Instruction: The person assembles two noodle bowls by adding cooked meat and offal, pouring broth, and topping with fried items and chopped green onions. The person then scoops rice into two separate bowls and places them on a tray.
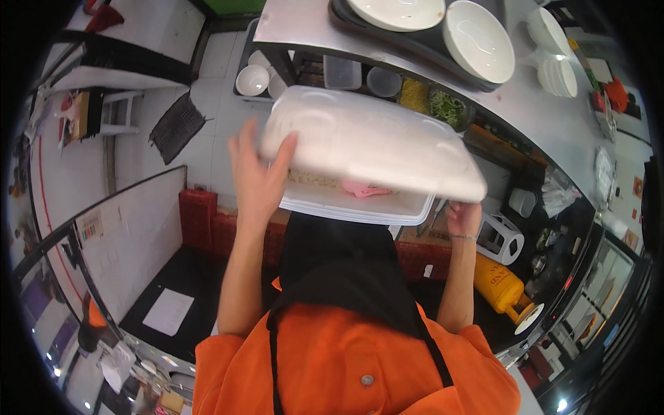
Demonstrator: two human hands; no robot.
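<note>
A translucent white plastic lid (373, 142), smeared by motion, is tilted above a white rectangular tub (360, 207). Through the gap along the near side I make out a pale, grainy layer and a crumpled pink thing (363, 188) inside the tub. At the lid's left end is my left hand (259, 173), its fingers spread apart and its thumb over the lid's surface. My right hand (463, 220) has its fingers closed at the lid's lower right corner; the fingertips are partly hidden beneath it.
Beyond the tub, a steel counter (304, 24) carries large white bowls (477, 41). Under it stand containers, one with chopped greens (448, 107). A yellow gas cylinder (499, 287) lies at right. Red crates (198, 218) stand near my left arm; a dark mat (178, 128) is on the floor.
</note>
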